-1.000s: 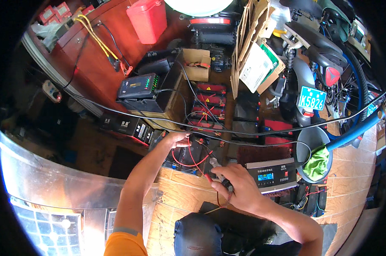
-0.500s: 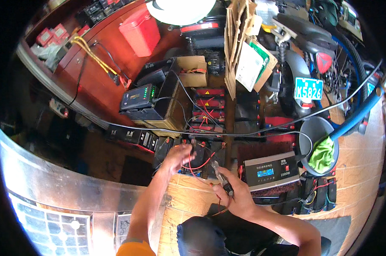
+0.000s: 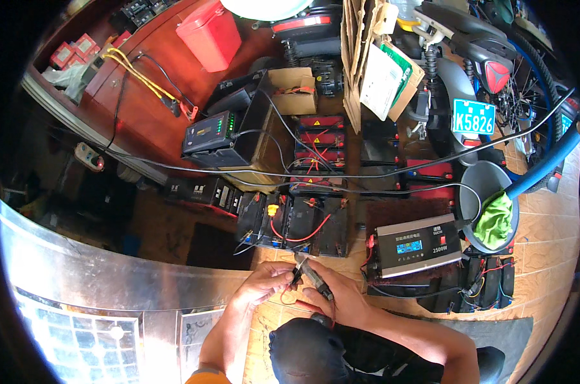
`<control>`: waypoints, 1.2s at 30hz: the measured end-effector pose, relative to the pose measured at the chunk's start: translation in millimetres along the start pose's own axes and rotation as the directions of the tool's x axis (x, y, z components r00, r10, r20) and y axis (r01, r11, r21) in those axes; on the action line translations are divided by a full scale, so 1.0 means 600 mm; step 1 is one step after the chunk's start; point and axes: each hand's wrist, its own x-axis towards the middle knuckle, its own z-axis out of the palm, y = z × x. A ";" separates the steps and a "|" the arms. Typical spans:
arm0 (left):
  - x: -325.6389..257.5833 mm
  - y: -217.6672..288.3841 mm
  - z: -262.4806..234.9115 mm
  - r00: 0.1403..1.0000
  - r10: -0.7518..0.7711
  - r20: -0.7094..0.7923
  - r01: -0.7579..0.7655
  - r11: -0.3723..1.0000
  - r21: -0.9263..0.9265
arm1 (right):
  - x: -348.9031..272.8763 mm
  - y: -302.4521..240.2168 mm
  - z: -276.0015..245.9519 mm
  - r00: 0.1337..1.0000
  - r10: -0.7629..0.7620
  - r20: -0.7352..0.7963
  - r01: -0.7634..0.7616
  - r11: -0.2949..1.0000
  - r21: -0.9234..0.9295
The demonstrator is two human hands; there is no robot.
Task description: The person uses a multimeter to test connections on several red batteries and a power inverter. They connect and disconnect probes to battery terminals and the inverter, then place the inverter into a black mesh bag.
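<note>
Work has been drawn back toward the body: the left hand point(image 3: 263, 283), which was over the batteries half a second ago, is now brought close beside the right hand point(image 3: 342, 293), with a narrow gap between them. A thin red lead point(image 3: 284, 295) is seen below the left fingers. A short black piece point(image 3: 296, 276) is pinched there, and a grey hand tool point(image 3: 317, 282) is gripped in the right hand with its tip pointed away from the body, just beside that piece; whether the piece is caught by the tip cannot be told. By this shift, attention seems to be moved from the terminals to the piece held between the hands.

Beyond the fingertips, the row of black batteries point(image 3: 301, 222) is touched by neither hand; a yellow connector point(image 3: 272, 210) is left uncovered on it, and a curved red wire point(image 3: 314, 235) is draped across. Farther off, red-topped batteries point(image 3: 320, 139) are lined up.
</note>
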 end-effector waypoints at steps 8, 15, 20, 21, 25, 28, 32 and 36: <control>0.031 -0.235 -0.137 0.886 -0.349 -0.305 0.417 0.888 0.195 | -0.092 0.112 0.034 0.908 0.267 0.324 -0.087 0.874 -0.478; 0.087 -0.260 -0.148 0.957 0.006 -0.288 0.277 0.266 0.924 | -0.115 0.054 -0.031 0.911 0.224 0.348 -0.001 0.842 -0.540; 0.155 -0.086 -0.043 0.995 0.085 -0.056 -0.024 0.731 0.682 | -0.119 0.027 -0.036 0.892 0.223 0.394 0.032 0.837 -0.546; 0.174 -0.056 -0.028 0.973 0.213 -0.093 -0.065 0.635 0.770 | -0.118 0.022 -0.037 0.891 0.238 0.387 0.013 0.838 -0.545; 0.324 0.044 -0.035 0.707 0.679 0.196 -0.311 0.050 0.949 | -0.095 -0.037 -0.058 0.797 0.347 0.493 -0.019 0.832 -0.554; 0.420 0.082 -0.080 0.736 0.599 0.315 -0.218 -0.231 0.948 | -0.059 -0.112 -0.100 0.894 0.121 0.431 0.140 0.838 -0.527; 0.478 0.097 -0.122 0.881 0.370 0.296 -0.159 -0.358 0.920 | 0.020 -0.158 -0.183 0.952 0.043 0.304 0.175 0.739 -0.651; 0.474 0.102 -0.130 0.889 0.324 0.323 -0.204 -0.352 0.913 | 0.093 -0.110 -0.238 0.981 0.059 0.184 0.125 0.528 -0.840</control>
